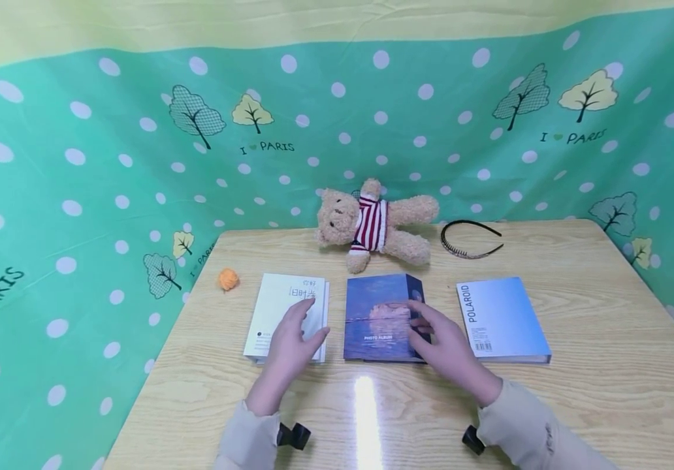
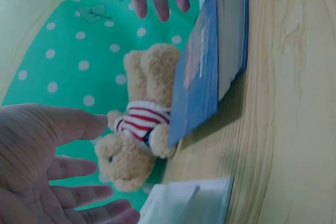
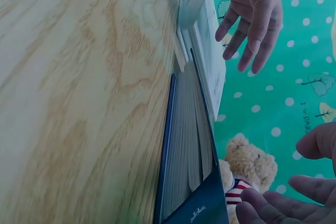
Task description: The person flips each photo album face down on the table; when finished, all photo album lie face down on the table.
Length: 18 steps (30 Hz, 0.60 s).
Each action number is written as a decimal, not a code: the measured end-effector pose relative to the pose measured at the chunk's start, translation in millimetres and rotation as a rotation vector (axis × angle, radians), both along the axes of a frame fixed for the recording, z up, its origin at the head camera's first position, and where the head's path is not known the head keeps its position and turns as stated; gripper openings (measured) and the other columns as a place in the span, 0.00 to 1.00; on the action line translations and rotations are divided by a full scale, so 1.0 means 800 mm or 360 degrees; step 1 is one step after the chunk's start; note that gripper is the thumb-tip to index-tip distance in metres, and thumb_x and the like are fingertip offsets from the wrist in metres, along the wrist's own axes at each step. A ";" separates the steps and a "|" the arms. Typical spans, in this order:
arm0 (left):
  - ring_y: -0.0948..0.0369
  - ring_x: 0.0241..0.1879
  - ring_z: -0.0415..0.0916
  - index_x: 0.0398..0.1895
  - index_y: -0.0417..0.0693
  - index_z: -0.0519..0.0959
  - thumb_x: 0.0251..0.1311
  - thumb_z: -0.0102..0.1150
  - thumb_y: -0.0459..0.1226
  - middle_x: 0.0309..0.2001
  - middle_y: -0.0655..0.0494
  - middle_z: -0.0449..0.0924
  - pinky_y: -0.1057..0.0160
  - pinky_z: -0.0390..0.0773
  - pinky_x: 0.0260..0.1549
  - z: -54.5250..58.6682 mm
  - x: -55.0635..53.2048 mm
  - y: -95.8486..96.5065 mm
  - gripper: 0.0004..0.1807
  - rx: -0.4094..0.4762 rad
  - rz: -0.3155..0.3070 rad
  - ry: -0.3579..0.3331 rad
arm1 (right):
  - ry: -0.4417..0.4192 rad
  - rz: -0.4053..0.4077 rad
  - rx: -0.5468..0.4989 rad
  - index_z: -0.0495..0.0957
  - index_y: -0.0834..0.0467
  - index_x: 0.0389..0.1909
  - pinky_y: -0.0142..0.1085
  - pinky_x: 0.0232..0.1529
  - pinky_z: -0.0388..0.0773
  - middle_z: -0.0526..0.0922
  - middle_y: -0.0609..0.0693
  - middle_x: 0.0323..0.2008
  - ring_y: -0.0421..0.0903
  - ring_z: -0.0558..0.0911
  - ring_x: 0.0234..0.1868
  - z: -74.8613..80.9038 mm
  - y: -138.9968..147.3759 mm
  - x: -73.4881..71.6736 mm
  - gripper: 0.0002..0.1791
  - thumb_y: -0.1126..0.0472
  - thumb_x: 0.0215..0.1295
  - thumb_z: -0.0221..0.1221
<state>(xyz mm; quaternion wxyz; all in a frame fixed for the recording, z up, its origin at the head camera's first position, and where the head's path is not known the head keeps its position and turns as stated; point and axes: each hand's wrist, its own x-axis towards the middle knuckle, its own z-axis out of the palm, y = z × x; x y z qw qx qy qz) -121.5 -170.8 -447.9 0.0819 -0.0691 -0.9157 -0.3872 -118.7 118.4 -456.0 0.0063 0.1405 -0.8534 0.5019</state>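
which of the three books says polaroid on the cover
The rightmost book, blue-to-white and lettered POLAROID; the middle book reads PHOTO ALBUM, and the left book has a white cover.

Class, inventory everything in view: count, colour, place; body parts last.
Rectangular book: 1, white, left
Rectangular PHOTO ALBUM: 1, blue-purple, centre
Rectangular POLAROID album: 1, blue-white, right
Striped-shirt plush bear: 1, tan, back
Toothed headband: 1, black, back right
Small round object: 1, orange, far left
Wooden table: 1, tan, beneath
Polka-dot cloth: 1, green-yellow, behind
Wrist attachments: 2, black, cuffs
Sleeves: 2, beige, forearms
Left hand: 1, bare, over book
Right hand: 1, bare, near PHOTO ALBUM
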 end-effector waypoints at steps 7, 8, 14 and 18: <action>0.43 0.61 0.69 0.63 0.36 0.71 0.56 0.68 0.37 0.62 0.39 0.71 0.45 0.74 0.55 0.005 -0.002 -0.021 0.32 -0.0086 0.0092 0.0080 | -0.0121 0.0185 -0.0170 0.64 0.55 0.70 0.48 0.57 0.76 0.72 0.63 0.62 0.58 0.78 0.56 0.004 -0.016 -0.004 0.31 0.66 0.67 0.59; 0.43 0.62 0.69 0.63 0.36 0.71 0.56 0.68 0.37 0.62 0.39 0.71 0.44 0.72 0.57 0.005 -0.002 -0.023 0.32 -0.0093 0.0103 0.0076 | -0.0149 0.0205 -0.0191 0.63 0.54 0.71 0.48 0.57 0.76 0.72 0.63 0.63 0.58 0.77 0.56 0.004 -0.019 -0.005 0.32 0.66 0.67 0.59; 0.43 0.64 0.66 0.65 0.38 0.70 0.58 0.66 0.38 0.64 0.39 0.69 0.44 0.66 0.63 0.008 -0.002 -0.040 0.32 -0.0158 0.0155 0.0009 | -0.0264 0.0349 -0.0275 0.59 0.62 0.72 0.45 0.58 0.75 0.67 0.65 0.66 0.61 0.77 0.57 0.001 -0.033 -0.010 0.34 0.67 0.65 0.59; 0.41 0.64 0.64 0.65 0.37 0.69 0.58 0.66 0.38 0.65 0.38 0.68 0.42 0.64 0.63 0.009 -0.002 -0.049 0.32 -0.0214 0.0177 -0.0003 | -0.0296 0.0465 -0.0336 0.57 0.66 0.72 0.46 0.59 0.74 0.65 0.68 0.66 0.64 0.75 0.58 0.000 -0.042 -0.012 0.35 0.67 0.66 0.58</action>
